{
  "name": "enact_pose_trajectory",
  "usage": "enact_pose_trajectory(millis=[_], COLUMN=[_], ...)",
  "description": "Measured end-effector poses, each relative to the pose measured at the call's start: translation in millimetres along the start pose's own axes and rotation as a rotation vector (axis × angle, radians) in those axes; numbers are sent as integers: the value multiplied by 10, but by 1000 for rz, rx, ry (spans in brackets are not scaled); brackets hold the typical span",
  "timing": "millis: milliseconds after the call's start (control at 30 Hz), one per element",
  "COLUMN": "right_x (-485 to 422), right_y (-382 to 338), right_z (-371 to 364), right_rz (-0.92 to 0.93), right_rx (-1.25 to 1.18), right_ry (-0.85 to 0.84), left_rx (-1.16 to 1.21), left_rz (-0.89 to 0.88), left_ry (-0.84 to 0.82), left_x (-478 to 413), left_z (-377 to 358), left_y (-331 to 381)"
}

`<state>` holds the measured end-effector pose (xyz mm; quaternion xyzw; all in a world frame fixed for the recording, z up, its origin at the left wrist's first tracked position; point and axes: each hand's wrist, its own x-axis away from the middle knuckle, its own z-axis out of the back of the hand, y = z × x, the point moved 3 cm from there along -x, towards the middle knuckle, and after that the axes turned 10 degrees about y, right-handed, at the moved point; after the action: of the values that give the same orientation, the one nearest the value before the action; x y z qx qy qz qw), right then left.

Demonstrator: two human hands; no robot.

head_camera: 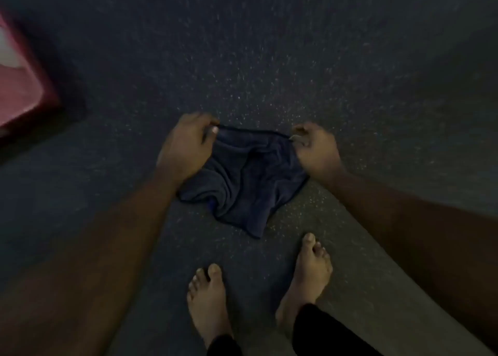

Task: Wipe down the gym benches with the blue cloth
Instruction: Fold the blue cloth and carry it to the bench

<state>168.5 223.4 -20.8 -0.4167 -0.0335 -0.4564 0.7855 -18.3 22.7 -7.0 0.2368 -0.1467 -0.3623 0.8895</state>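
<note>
Standing over the blue cloth [242, 177], the person pinches its upper edge at both corners, the left hand [186, 142] at one end and the right hand [315, 148] at the other. The fingers [214, 129] of each hand are curled in tight on the hem, thumb against forefinger, so the edge between them is pulled into a fairly straight line. Below that line the cloth sags in soft, creased folds and narrows to a loose tip. I judge the two-corner hold is meant to shake the cloth open or square it up for folding into a pad, since a bunched cloth wipes poorly.

Behind and all around the cloth lies a dark speckled floor [269, 59]. In this dim light I cannot tell whether the cloth's lower folds touch it or hang just clear. Two bare feet [207, 301] stand on the floor just below the cloth's tip, pointing towards it, which suits a person bent forward over their own hands. Far to the left of the cloth, at the edge of view, sits a red-edged thing [24, 91] with a pale pink face; what it is I cannot say.

No bench shows anywhere near the cloth, so by my reckoning the wiping itself is not yet under way here.
</note>
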Motion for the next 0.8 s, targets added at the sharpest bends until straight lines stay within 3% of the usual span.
enact_pose_trajectory(millis=[100, 167, 267, 367, 600, 800], right_x=[-283, -336, -298, -206, 438, 1081], right_y=[373, 521, 605, 520, -483, -1935], right_z=[-298, -467, -587, -489, 511, 1918], right_rz=[81, 75, 117, 135, 196, 254], right_rx=[313, 480, 608, 580, 274, 162], right_ry=[232, 293, 184, 157, 55, 61], left_rx=[-288, -467, -604, -610, -437, -211], left_rz=[-11, 71, 73, 74, 83, 133], left_ry=[-70, -120, -168, -181, -163, -45], left_x=[-268, -348, -316, -300, -146, -106], left_z=[-552, -749, -810, -638, 885, 2852], left_y=[-299, -437, -486, -386, 261, 1095])
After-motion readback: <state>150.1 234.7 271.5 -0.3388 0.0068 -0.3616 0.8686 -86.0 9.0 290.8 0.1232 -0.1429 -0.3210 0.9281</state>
